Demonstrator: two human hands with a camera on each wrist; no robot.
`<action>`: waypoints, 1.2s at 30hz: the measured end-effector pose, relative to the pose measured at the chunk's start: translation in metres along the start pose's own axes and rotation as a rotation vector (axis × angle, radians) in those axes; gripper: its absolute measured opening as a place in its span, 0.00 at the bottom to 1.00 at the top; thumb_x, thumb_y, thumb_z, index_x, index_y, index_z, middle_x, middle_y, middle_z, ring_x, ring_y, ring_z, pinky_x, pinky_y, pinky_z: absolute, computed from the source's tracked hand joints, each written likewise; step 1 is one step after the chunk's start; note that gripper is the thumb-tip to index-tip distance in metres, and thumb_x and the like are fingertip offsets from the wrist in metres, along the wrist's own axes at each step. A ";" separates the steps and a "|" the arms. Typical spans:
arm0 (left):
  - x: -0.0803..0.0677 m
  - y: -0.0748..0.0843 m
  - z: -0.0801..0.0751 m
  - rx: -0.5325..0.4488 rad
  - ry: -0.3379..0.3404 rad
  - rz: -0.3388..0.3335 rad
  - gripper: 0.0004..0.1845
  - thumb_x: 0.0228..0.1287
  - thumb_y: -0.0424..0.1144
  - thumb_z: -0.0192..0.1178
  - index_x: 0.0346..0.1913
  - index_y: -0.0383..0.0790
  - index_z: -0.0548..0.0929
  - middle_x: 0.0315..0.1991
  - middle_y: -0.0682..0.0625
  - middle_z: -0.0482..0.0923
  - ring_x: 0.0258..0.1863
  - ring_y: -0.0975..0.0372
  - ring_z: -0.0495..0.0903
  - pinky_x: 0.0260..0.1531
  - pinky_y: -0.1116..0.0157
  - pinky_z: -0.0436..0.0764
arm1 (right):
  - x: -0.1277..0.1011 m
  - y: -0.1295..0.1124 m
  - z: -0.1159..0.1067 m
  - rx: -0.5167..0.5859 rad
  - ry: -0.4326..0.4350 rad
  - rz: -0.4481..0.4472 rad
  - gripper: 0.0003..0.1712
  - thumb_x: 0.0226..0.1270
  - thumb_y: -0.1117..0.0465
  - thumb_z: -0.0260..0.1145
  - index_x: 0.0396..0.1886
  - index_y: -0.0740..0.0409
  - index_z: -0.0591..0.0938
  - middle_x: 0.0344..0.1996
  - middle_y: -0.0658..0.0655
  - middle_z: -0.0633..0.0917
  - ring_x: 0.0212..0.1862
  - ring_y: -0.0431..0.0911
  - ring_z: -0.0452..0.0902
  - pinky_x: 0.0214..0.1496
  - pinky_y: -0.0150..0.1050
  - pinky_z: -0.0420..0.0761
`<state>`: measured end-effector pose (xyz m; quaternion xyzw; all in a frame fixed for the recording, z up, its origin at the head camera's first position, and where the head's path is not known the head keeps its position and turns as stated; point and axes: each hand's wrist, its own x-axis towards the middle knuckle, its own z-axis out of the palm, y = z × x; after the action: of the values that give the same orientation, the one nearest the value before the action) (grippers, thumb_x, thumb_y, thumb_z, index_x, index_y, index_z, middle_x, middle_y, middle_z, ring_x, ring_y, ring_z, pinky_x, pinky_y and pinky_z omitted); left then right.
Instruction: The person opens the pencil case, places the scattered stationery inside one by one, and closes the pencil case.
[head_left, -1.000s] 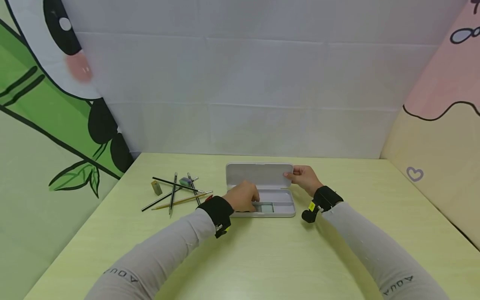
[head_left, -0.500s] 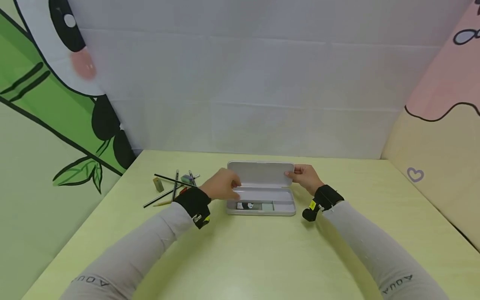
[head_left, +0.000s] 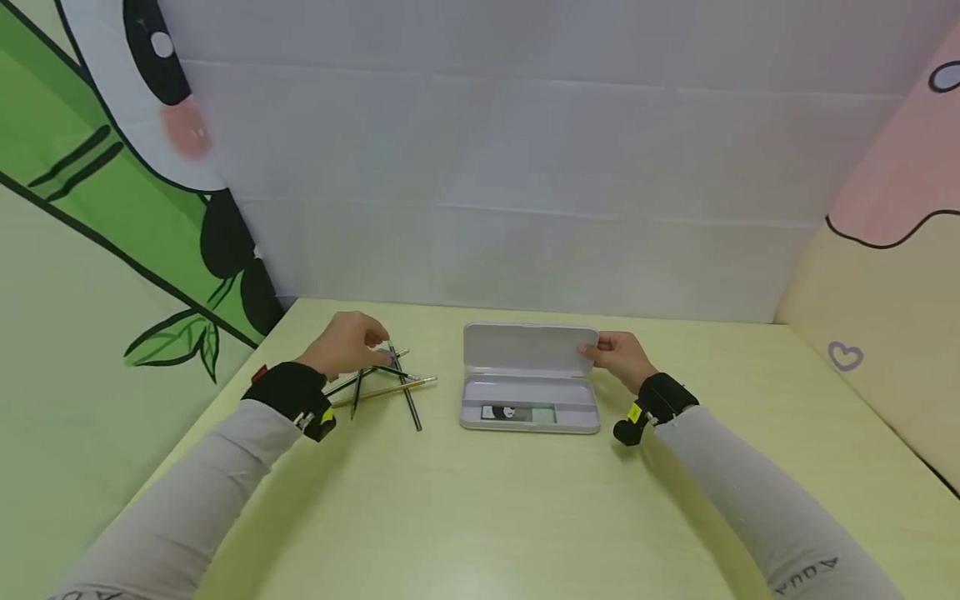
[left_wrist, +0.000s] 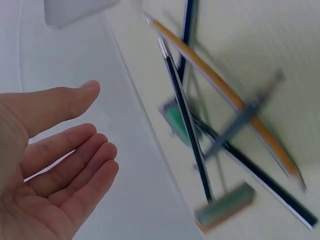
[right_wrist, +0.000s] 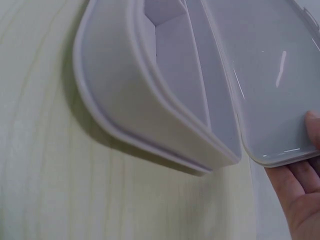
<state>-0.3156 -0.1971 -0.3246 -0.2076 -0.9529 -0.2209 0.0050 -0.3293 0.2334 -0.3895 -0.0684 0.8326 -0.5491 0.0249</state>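
Leaving the case (head_left: 517, 350), the left hand (head_left: 345, 344) now hovers near pencils (left_wrist: 200, 65).

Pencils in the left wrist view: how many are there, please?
5: an orange pencil; a blurred pencil crossing it; a dark pencil near the middle; another dark pencil at the top edge; a third dark pencil at lower right. None seems fully hidden.

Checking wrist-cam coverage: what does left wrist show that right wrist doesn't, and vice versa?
Left wrist only: left hand, holding nothing; crossed pencils; two small blocks, possibly erasers.
Right wrist only: right hand gripping the lid; inner compartments.
Both: pencil case, apparently just a corner in left wrist; tabletop; white backdrop.
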 end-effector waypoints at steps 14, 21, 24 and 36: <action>-0.026 -0.074 -0.017 -0.043 0.105 -0.120 0.21 0.58 0.37 0.66 0.51 0.26 0.81 0.47 0.30 0.81 0.46 0.42 0.79 0.45 0.50 0.80 | -0.001 -0.007 -0.007 0.010 -0.003 0.001 0.26 0.69 0.63 0.61 0.59 0.78 0.73 0.52 0.69 0.83 0.38 0.28 0.80 0.50 0.34 0.84; -0.039 -0.104 -0.001 -0.095 0.133 -0.174 0.23 0.55 0.39 0.69 0.50 0.27 0.81 0.43 0.32 0.82 0.42 0.45 0.81 0.40 0.53 0.82 | -0.001 -0.008 -0.004 0.032 -0.018 -0.002 0.26 0.69 0.63 0.61 0.59 0.79 0.73 0.49 0.66 0.85 0.37 0.28 0.81 0.49 0.34 0.84; -0.040 -0.107 0.007 -0.129 0.133 -0.210 0.23 0.55 0.40 0.69 0.50 0.26 0.81 0.43 0.32 0.83 0.42 0.45 0.82 0.40 0.53 0.82 | -0.001 -0.007 -0.003 0.030 -0.019 0.007 0.25 0.69 0.63 0.61 0.59 0.78 0.73 0.52 0.70 0.83 0.38 0.28 0.81 0.51 0.35 0.84; -0.029 -0.121 0.015 -0.202 0.152 -0.223 0.23 0.54 0.37 0.69 0.51 0.27 0.82 0.41 0.35 0.85 0.39 0.51 0.84 0.39 0.61 0.81 | 0.001 -0.004 -0.004 0.032 -0.009 0.003 0.25 0.69 0.63 0.62 0.59 0.78 0.73 0.50 0.65 0.85 0.38 0.29 0.81 0.49 0.33 0.84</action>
<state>-0.3356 -0.3005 -0.3920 -0.0828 -0.9399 -0.3298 0.0314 -0.3306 0.2356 -0.3836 -0.0693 0.8237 -0.5619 0.0308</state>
